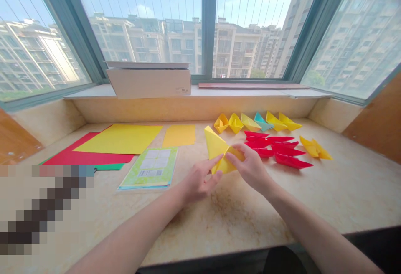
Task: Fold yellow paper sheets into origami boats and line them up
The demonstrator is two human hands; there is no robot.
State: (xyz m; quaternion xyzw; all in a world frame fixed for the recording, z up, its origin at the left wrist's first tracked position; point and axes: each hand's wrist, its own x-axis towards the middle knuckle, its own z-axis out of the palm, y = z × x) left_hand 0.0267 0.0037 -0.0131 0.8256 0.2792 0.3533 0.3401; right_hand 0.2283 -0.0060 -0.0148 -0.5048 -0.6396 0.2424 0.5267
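Observation:
Between both hands is a partly folded sheet of yellow paper [215, 142], with a tall pointed flap standing up at its left. My left hand [202, 178] grips its lower left edge, the index finger lying along a crease. On the other side my right hand [250, 164] pinches the right part, thumb pressed near the middle fold. Just right of the hands lie several red folded paper boats [290, 153]. Behind them stands a row of yellow paper boats [235, 123] with a teal paper boat [263, 121] among them.
Left are a large yellow sheet [120, 138], a red sheet [67, 153], a small orange-yellow sheet [179, 135] and a green-covered paper pack [150, 167]. A white box [150, 82] rests on the window sill. Another yellow folded piece [315, 148] lies far right.

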